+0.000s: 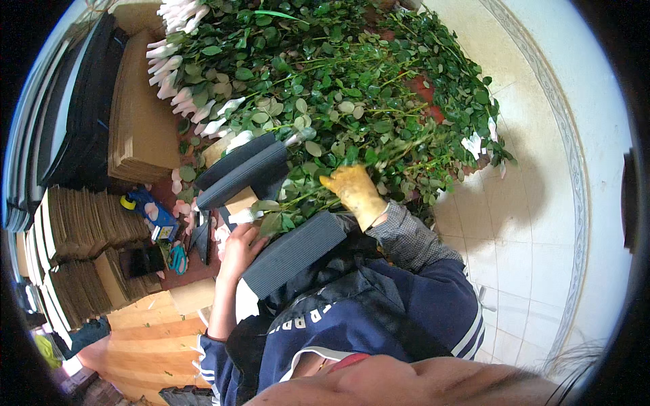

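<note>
My bare left hand [242, 249] lies at the near edge of the worktable, its fingers apart and touching the area beside a rose with a white-sleeved bud [246, 216]. Close to its fingertips is the edge of a dark ribbed cardboard sheet [294, 252], which leans against my front. My right hand [353, 195], in a yellow glove, is closed round leafy rose stems [298, 201] to the right of that bud. Beyond the hands, another folded dark ribbed sheet [245, 172] stands on the table. The gloved fingertips are partly hidden by leaves.
A large heap of roses [325, 88] covers the far table, white-sleeved buds to the left. Stacks of brown cardboard [145, 108] and dark sheets [81, 101] stand at left. A blue tape dispenser [154, 208], teal-handled scissors [178, 258] and a black stapler-like tool [200, 237] lie nearby.
</note>
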The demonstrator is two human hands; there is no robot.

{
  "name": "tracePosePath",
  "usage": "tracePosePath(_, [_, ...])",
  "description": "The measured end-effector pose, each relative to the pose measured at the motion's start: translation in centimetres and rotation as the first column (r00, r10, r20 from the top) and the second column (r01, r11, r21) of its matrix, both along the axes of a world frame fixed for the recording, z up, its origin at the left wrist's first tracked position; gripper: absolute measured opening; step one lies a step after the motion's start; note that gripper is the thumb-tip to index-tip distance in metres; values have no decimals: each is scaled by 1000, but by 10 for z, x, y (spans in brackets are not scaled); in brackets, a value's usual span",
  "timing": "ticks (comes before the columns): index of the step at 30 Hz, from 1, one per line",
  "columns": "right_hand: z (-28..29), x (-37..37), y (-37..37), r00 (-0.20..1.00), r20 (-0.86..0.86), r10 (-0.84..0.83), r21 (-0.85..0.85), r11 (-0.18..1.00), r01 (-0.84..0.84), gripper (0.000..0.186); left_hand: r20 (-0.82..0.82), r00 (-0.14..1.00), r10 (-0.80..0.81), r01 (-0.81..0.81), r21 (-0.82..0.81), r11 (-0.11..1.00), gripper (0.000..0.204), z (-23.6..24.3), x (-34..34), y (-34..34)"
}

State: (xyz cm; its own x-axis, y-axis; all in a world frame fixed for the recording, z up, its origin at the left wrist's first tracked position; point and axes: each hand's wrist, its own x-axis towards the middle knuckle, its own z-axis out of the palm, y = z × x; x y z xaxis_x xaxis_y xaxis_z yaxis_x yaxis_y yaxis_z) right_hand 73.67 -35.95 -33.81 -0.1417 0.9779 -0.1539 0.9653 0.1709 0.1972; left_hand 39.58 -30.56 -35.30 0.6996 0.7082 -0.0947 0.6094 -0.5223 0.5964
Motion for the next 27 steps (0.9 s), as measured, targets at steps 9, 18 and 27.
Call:
tracePosePath(9, [49,39,19,823,-568,9,-163,979,-123,56,-95,995,30,3,335,942,61,25,12,2])
tracePosePath(18, [-19,72,142,986,84,-143,97,986,135,49,61,996,-72,70,39,997,43,8,2,11])
tracePosePath(27, [75,85,220,996,65,-67,556,831,20,36,200,967,157,-131,-137,982,55,-4,2,3])
